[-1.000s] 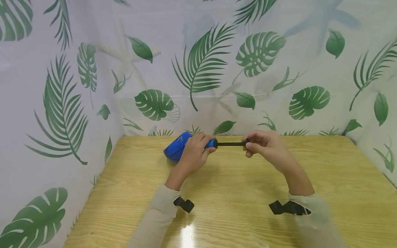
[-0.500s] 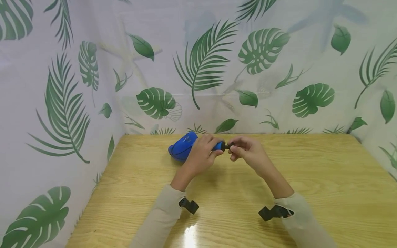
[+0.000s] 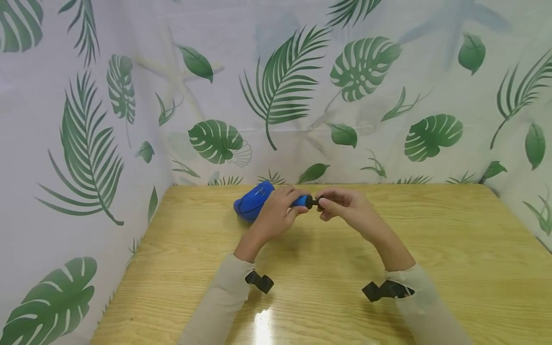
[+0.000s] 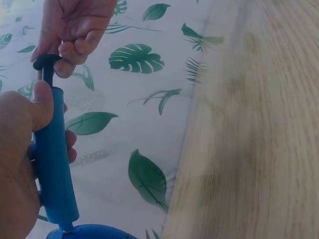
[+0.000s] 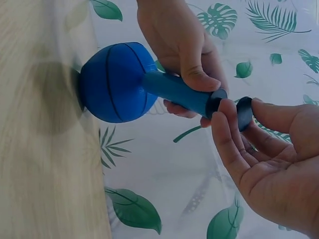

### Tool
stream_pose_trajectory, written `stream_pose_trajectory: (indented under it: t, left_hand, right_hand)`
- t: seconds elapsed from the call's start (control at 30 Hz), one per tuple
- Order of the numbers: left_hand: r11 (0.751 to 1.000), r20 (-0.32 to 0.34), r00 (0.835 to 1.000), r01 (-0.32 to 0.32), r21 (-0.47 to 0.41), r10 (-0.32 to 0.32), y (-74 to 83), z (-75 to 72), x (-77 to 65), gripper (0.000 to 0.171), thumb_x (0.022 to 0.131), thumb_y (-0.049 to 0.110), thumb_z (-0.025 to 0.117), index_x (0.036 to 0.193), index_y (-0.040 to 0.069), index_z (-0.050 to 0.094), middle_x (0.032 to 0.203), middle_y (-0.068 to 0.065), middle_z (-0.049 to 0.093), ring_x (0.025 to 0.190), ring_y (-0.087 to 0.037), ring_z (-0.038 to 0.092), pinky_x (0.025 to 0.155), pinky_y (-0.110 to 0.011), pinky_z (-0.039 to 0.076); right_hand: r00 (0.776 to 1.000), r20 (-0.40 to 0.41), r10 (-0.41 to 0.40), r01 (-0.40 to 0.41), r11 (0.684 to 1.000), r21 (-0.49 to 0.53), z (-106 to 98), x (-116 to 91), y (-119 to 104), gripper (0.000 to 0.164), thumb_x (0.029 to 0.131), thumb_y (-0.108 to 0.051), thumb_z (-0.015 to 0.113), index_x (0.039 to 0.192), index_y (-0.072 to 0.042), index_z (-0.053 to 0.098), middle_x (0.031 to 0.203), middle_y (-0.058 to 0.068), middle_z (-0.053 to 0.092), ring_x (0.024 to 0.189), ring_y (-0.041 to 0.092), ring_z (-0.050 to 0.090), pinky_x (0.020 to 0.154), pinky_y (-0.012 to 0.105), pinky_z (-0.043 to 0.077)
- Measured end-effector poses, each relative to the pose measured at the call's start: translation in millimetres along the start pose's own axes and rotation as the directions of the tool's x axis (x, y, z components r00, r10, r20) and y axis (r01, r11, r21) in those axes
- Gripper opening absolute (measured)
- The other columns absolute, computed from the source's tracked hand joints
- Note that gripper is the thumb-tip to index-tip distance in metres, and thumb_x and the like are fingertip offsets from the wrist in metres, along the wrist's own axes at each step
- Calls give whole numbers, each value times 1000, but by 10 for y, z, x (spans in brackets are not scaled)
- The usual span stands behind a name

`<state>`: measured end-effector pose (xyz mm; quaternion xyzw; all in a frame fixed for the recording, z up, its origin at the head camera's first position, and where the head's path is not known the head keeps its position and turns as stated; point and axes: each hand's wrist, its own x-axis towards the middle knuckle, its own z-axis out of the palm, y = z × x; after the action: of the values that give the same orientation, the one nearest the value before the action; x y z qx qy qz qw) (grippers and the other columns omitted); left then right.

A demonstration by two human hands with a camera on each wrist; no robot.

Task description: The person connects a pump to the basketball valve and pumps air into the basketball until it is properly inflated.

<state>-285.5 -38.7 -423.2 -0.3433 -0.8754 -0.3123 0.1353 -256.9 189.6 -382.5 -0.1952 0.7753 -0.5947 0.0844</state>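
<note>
Showing pump (image 4: 56,159) meeting ball (image 5: 119,82): wrist views only

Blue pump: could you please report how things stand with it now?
Left hand gripping blue pump; right hand pinching its black handle. Handle just short of barrel. Pump tip at blue ball. No obstruction visible.

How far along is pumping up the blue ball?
Done: the tip of the blue pump meets the ball. In hand: the left hand grips the pump; the right hand pinches its black handle, which sits mostly pushed in. Left: perhaps more pumping, since the ball looks slightly squashed in the head view.
</note>
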Motion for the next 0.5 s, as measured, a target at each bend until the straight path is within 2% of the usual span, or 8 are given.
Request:
stream_pose_trajectory:
  t: [0.1, 0.23, 0.37, 0.5]
  left_hand:
    - [1000, 17, 1000, 24, -11, -24, -2, -23, -1, 35, 103, 28, 61, 133, 10, 63, 126, -8, 64, 121, -27, 57, 106, -50, 44]
    - [998, 7, 998, 66, -3, -66, -27, -73, -11, 38, 102, 29, 61, 136, 11, 62, 133, -9, 63, 129, -29, 57, 110, -52, 42]
    - [995, -17, 995, 101, -4, -101, -75, -129, -17, 38, 102, 29, 61, 136, 12, 63, 132, -9, 64, 128, -29, 57, 110, -52, 42]
    - [995, -21, 995, 101, -22, -102, -97, -168, -14, 40, 102, 29, 61, 137, 11, 63, 132, -11, 64, 128, -30, 57, 110, -54, 41]
  right_hand:
    - [1000, -1, 2, -2, 1000, -11, -62, -20, -23, 35, 105, -20, 59, 125, 9, 61, 97, -2, 72, 82, 12, 72, 81, 29, 60]
    - [1000, -19, -11, 10, 1000, -23, -199, -86, -70, 36, 106, -26, 58, 121, 6, 63, 91, -1, 70, 80, 17, 71, 81, 30, 60]
    - [995, -63, -77, 76, 997, -18, -359, -185, -149, 31, 106, -24, 57, 116, 4, 66, 90, 2, 70, 76, 19, 69, 80, 29, 59]
    - [986, -102, -133, 134, 991, -3, -449, -243, -217, 26, 106, -19, 57, 111, 4, 68, 87, 4, 70, 73, 17, 68, 79, 27, 59]
